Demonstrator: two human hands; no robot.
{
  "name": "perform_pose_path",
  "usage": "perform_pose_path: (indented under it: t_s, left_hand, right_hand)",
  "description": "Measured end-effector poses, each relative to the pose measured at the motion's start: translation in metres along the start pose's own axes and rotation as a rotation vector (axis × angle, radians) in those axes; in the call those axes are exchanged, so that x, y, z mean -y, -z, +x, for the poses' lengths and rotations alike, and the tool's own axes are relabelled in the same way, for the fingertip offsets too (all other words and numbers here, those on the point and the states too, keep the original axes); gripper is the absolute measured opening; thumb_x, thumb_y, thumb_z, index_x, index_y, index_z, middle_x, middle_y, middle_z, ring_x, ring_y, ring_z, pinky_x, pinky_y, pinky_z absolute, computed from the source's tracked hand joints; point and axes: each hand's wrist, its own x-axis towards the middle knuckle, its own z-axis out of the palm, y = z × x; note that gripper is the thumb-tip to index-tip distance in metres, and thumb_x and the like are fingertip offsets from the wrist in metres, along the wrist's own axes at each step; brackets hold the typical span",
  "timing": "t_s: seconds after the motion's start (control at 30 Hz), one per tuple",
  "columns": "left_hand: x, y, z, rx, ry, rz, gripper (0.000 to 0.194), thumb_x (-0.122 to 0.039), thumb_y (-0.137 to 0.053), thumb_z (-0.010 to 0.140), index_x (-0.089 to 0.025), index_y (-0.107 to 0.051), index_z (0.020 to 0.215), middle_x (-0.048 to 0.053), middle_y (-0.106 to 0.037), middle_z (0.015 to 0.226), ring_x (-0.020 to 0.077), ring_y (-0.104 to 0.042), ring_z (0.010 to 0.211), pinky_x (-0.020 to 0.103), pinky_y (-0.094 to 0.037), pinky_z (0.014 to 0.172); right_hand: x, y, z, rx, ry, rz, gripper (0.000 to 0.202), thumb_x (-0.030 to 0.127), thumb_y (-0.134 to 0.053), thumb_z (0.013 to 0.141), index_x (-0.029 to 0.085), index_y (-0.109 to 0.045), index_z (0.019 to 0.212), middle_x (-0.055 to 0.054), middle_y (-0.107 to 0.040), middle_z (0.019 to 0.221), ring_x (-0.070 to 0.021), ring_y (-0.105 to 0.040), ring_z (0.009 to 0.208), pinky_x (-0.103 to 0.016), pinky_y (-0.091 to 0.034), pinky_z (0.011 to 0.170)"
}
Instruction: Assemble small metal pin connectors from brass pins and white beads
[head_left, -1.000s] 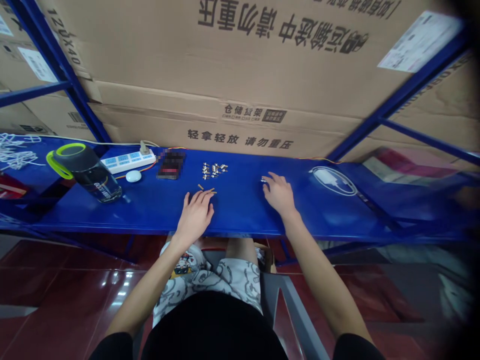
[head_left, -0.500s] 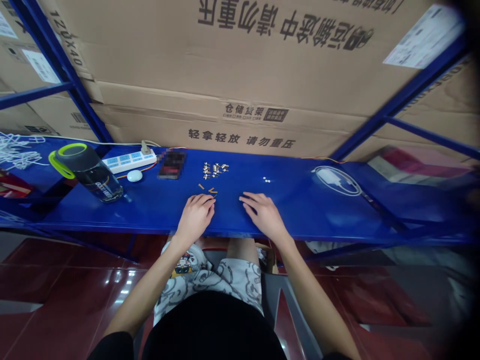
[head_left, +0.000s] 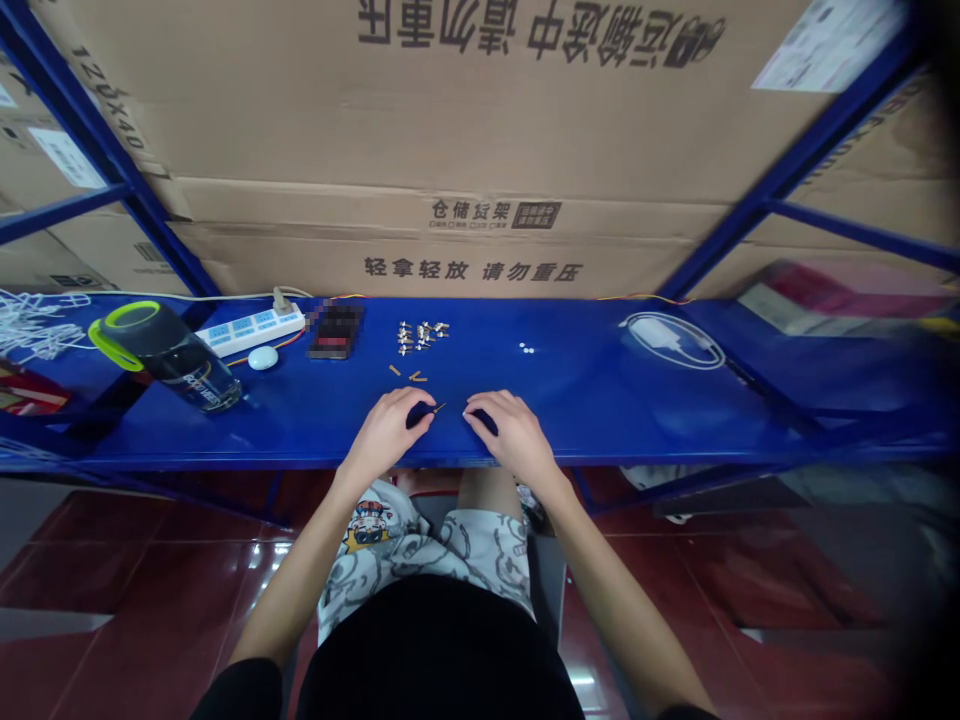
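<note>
A slim, brass-coloured pin (head_left: 441, 407) sticks out from the left hand (head_left: 388, 428), pinched between thumb and forefinger over the near part of the tabletop (head_left: 600, 400). Its long axis runs aslant, the free end pointing right and slightly away from the person. The right hand (head_left: 511, 432) is just beside it, thumb and forefinger curled narrowly together; whether they grip anything is too small to tell.

Beyond the left hand lie loose yellowish sticks (head_left: 418, 378), slim and straight, then a cluster of small white-and-metal pieces (head_left: 421, 337) in rough rows. Tiny white bits (head_left: 526, 348) lie farther right. The tabletop is smooth, glossy blue. On its left are a dark translucent bottle (head_left: 180, 355) with a lime loop, a white power strip (head_left: 251, 330) and a rounded white object (head_left: 263, 358); on its right, a coiled white cable (head_left: 675, 340).

Matt brown cardboard (head_left: 450, 130) rises behind between blue uprights (head_left: 806, 150), above shiny red floor tiles (head_left: 172, 590).
</note>
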Motion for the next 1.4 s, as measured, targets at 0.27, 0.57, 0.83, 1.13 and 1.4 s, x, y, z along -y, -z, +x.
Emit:
perform_pose_path:
  t_s: [0.27, 0.57, 0.83, 1.13, 1.4]
  left_hand:
    - [0.007, -0.007, 0.004, -0.041, 0.039, 0.122, 0.014, -0.029, -0.068, 0.094, -0.021, -0.078, 0.101, 0.004, -0.070, 0.106, 0.0228, -0.065, 0.100, 0.040, -0.053, 0.097]
    - [0.002, -0.005, 0.007, -0.011, 0.005, 0.045, 0.012, -0.021, -0.065, 0.096, -0.023, -0.077, 0.098, 0.002, -0.073, 0.101, 0.0215, -0.068, 0.097, 0.040, -0.052, 0.095]
    - [-0.003, 0.000, 0.004, 0.024, -0.056, -0.131, 0.009, -0.022, -0.064, 0.096, -0.024, -0.072, 0.101, 0.001, -0.074, 0.104, 0.0197, -0.068, 0.099, 0.037, -0.051, 0.095]
    - [-0.007, 0.001, 0.004, -0.002, -0.019, -0.283, 0.008, -0.025, -0.067, 0.094, -0.024, -0.074, 0.098, 0.001, -0.077, 0.099, 0.0189, -0.072, 0.094, 0.032, -0.055, 0.090]
    - [-0.009, 0.000, 0.006, -0.033, 0.062, -0.372, 0.020, -0.027, -0.071, 0.090, -0.023, -0.073, 0.110, 0.001, -0.079, 0.099, 0.0175, -0.075, 0.091, 0.030, -0.058, 0.087]
  right_hand:
    - [0.001, 0.000, 0.000, -0.116, -0.109, 0.174, 0.018, 0.033, -0.054, 0.100, 0.026, -0.071, 0.100, -0.004, -0.076, 0.097, -0.0213, -0.070, 0.087, -0.037, -0.054, 0.084]
    - [0.003, -0.002, 0.004, -0.117, -0.127, 0.312, 0.017, 0.031, -0.061, 0.095, 0.026, -0.074, 0.104, -0.003, -0.076, 0.092, -0.0183, -0.068, 0.077, -0.032, -0.056, 0.073]
    - [0.006, -0.001, 0.005, -0.123, -0.124, 0.346, 0.012, 0.033, -0.068, 0.092, 0.028, -0.078, 0.094, -0.002, -0.078, 0.091, -0.0211, -0.067, 0.080, -0.036, -0.055, 0.077]
    - [0.014, -0.007, 0.005, -0.050, -0.145, 0.459, 0.013, 0.039, -0.071, 0.090, 0.027, -0.075, 0.092, -0.002, -0.078, 0.092, -0.0200, -0.072, 0.082, -0.032, -0.055, 0.074]
    - [0.015, -0.005, 0.004, -0.066, -0.178, 0.552, 0.018, 0.044, -0.073, 0.087, 0.026, -0.071, 0.089, -0.001, -0.078, 0.087, -0.0211, -0.075, 0.082, -0.033, -0.058, 0.078]
